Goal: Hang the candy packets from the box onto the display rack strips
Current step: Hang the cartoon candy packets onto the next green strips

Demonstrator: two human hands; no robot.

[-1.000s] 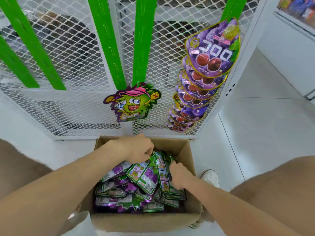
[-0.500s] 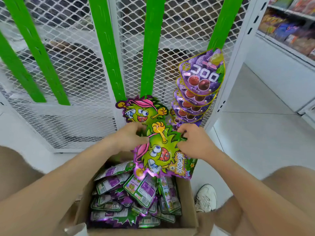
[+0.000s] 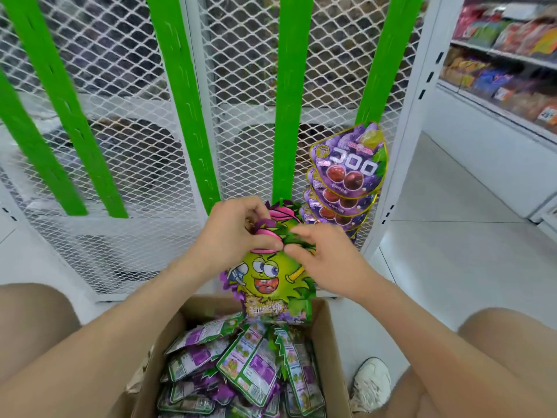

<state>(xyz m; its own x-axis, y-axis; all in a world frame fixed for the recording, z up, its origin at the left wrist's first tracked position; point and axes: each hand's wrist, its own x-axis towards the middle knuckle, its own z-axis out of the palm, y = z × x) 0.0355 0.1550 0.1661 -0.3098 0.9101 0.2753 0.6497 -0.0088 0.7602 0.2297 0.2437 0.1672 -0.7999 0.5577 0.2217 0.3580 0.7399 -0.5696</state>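
A green cartoon-face candy packet (image 3: pixel 269 282) hangs upright between my hands, above the open cardboard box (image 3: pixel 327 336). My left hand (image 3: pixel 233 233) pinches its top left edge, and my right hand (image 3: pixel 325 256) pinches its top right. Its top lies at the lower end of a green display strip (image 3: pixel 289 101). Behind it, another green packet (image 3: pixel 284 212) hangs on that strip, mostly hidden. The box holds several more packets (image 3: pixel 241 366), lying back side up.
Several purple grape candy packets (image 3: pixel 349 173) hang on the rightmost green strip (image 3: pixel 391 55). More bare green strips (image 3: pixel 180 95) run down the white mesh rack. A store shelf (image 3: pixel 506 55) with goods stands at the right. My shoe (image 3: pixel 372 384) is beside the box.
Both hands lifted a packet out of the box, turned it upright and raised it to the bottom of the middle strip, in front of the packet hanging there.
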